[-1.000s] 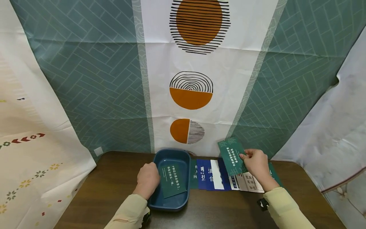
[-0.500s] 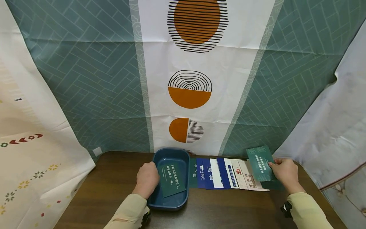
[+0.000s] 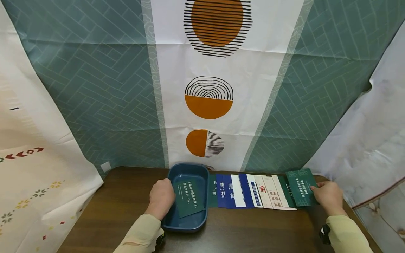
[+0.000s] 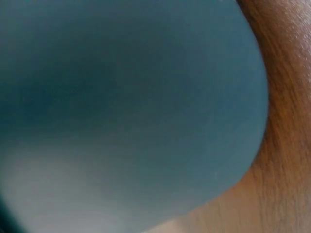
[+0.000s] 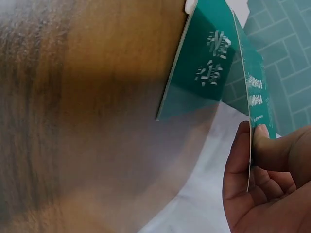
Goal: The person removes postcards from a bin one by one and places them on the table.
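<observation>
My right hand point(image 3: 329, 197) pinches a green card point(image 3: 302, 187) with white lettering by its right edge, at the right end of a row of cards. In the right wrist view, thumb and fingers clasp this card point(image 5: 255, 92), tilted up beside another green card point(image 5: 204, 68) lying on the table. My left hand point(image 3: 162, 196) grips the left rim of a dark blue tray point(image 3: 185, 226), its fingertips hidden over the edge. Inside the tray lies another green card point(image 3: 190, 198). The tray's wall point(image 4: 170, 107) fills most of the left wrist view.
Overlapping blue, white, cream and green cards form a row point(image 3: 246, 191) right of the tray, along the back of the brown wooden table point(image 3: 253, 228). A patterned cloth point(image 3: 202, 147) hangs right behind the table. Pale cloths point(image 3: 41, 196) hang at both sides.
My right hand has moved right and down with the green card, from over the row's middle to its right end, uncovering the cards beneath. The left hand and tray have stayed put.
</observation>
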A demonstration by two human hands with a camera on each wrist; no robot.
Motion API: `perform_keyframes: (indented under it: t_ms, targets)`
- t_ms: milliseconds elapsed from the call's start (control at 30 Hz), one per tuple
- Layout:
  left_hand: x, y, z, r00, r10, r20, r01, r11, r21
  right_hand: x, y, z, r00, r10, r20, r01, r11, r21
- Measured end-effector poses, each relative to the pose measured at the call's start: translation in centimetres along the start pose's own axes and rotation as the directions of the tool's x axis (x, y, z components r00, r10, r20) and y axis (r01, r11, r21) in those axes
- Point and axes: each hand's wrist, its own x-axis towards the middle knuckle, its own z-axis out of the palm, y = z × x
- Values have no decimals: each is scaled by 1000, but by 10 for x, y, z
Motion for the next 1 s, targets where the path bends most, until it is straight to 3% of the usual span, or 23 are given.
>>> perform_keyframes:
  t_ms: [367,733,1000]
  targets:
    - [0,2,-2,999,-24,34,25,1000,-8,6,6,12,998,28,51,-28,1000,7]
    - [-1,2,-3,998,-42,56,41,999,5,4,12,27,1000,4,1,-4,1000,-22]
    - [1,2,-2,997,-56,61,56,998,6,6,12,30,1000,16,24,-14,997,-76]
